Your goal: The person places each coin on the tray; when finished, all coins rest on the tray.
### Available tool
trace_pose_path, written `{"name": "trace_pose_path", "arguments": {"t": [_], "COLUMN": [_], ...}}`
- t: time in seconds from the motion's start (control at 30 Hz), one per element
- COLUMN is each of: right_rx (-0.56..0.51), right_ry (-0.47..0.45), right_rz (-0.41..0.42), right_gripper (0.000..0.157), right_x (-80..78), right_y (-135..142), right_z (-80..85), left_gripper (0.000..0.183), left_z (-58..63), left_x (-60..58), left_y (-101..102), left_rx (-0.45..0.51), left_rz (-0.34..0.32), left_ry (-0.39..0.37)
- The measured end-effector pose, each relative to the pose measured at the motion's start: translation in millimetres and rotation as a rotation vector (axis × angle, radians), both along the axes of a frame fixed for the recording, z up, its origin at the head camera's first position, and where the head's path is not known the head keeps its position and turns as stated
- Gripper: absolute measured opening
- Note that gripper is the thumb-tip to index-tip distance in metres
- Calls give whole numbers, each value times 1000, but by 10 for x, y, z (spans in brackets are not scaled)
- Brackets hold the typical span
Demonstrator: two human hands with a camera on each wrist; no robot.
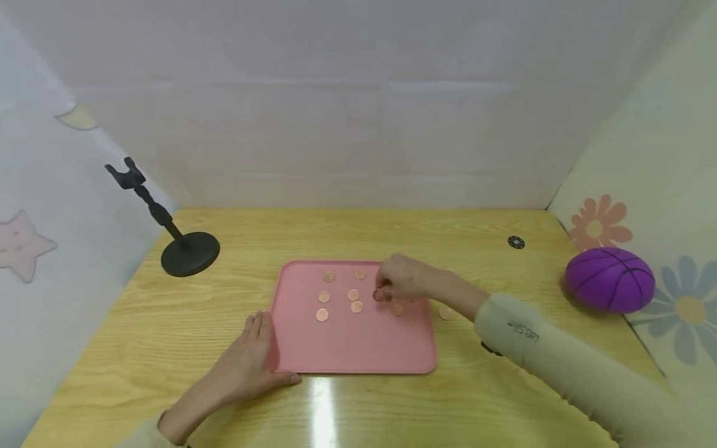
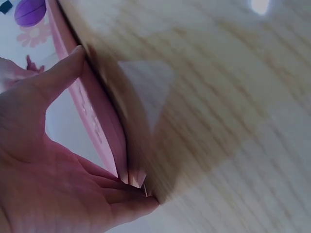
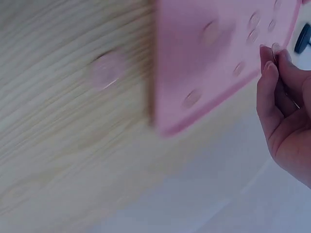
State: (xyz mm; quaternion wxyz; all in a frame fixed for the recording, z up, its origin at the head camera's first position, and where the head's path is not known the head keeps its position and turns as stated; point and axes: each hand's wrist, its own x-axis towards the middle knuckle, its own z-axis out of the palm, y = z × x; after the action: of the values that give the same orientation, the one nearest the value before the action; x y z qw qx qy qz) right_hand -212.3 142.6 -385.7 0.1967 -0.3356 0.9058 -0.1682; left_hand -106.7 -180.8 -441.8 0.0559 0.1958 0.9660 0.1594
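A pink tray [image 1: 370, 348] lies on the table with several round copper coins [image 1: 322, 315] spread over its surface. My right hand [image 1: 402, 277] is above the tray's right part and pinches one copper coin [image 3: 275, 50] between thumb and fingertips. In the right wrist view a thin metallic edge also shows among the curled fingers. Another coin [image 1: 445, 313] lies on the wood just right of the tray, under the right forearm. My left hand [image 1: 246, 364] rests at the tray's front left corner, fingers straight along the left side and thumb along the front edge.
A black stand [image 1: 190, 254] with a forked top is at the back left of the wooden table [image 1: 482, 404]. Toward the back right lies a small black disc [image 1: 516, 242]. A purple ball [image 1: 610, 280] sits at the right edge by the flowered wall cloth.
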Motion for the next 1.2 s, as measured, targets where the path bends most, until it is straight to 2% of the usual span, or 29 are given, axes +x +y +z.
{"name": "trace_pose_path", "arguments": {"t": [0.1, 0.2, 0.3, 0.37, 0.5, 0.7, 0.93, 1.1, 1.2], "right_rx": [-16, -38, -35, -13, 67, 130, 165, 184, 150], "right_ry": [-95, -135, -110, -91, -19, 109, 140, 154, 136], "right_rz": [8, 40, 80, 82, 56, 76, 78, 90, 59], "right_gripper": [22, 26, 29, 29, 29, 33, 36, 35, 32], "right_x": [7, 14, 16, 9, -28, -75, -58, -63, -80], "right_y": [-426, -773, -1004, -1093, -1174, -1197, -1172, -1178, -1086], "right_z": [-77, -172, -263, -317, -405, -475, -513, -466, -397], "left_gripper": [127, 130, 132, 132, 130, 127, 125, 126, 128], "left_z": [18, 24, 12, -4, -28, -45, -66, -34, -1], "left_x": [-11, -13, -11, -10, -3, 12, -1, -16, -32], "left_y": [0, 16, 42, 57, 62, 36, 50, 25, -13], "left_rx": [20, 43, 73, 86, 94, 94, 96, 80, 71], "left_rz": [-10, -3, 10, 13, 9, 10, -11, -14, -1], "left_ry": [-44, -122, -197, -216, -183, -121, -99, -99, -91]}}
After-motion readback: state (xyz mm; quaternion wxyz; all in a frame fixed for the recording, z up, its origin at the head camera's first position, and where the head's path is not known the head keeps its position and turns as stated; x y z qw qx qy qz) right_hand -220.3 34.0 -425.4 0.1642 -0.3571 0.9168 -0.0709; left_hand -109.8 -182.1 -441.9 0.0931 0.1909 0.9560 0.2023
